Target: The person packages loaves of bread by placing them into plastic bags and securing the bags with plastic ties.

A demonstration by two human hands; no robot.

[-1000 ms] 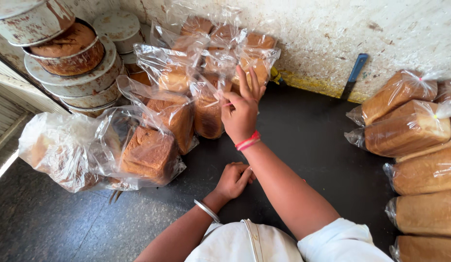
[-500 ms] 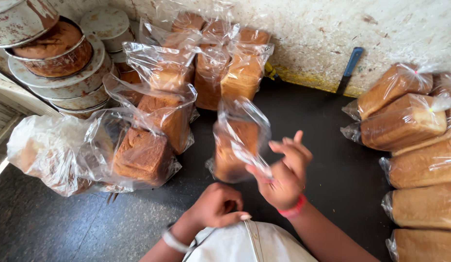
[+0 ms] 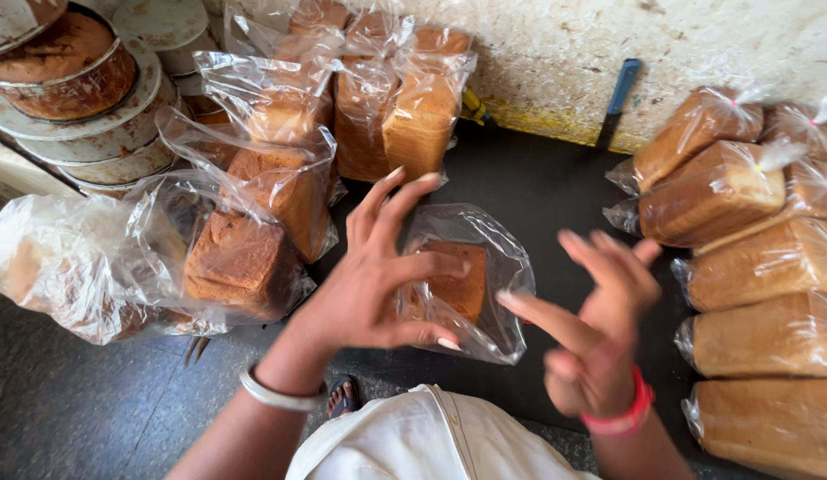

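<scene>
We look down from the head camera at a dark tabletop that runs up to a rough, pale wall, crowded on both sides with bread. To the left stand loose, open-topped bagged loaves and a stack of round baking tins; to the right lie tied loaves, piled one on another. Between them, just in front of us, sits the bagged loaf that our hands are working on, its clear plastic mouth loose and crumpled. Our left hand is spread wide, fingers fanned, the thumb and lower fingers pressing on the near edge of the bag rather than gripping it. Our right hand hovers just beside the bag, fingers apart and curled, holding nothing that we can make out. To do this well, we judge that the left hand should steady the loaf while the right gathers the slack plastic evenly above it, pressing the air out before twisting, so the bread is not squashed.
</scene>
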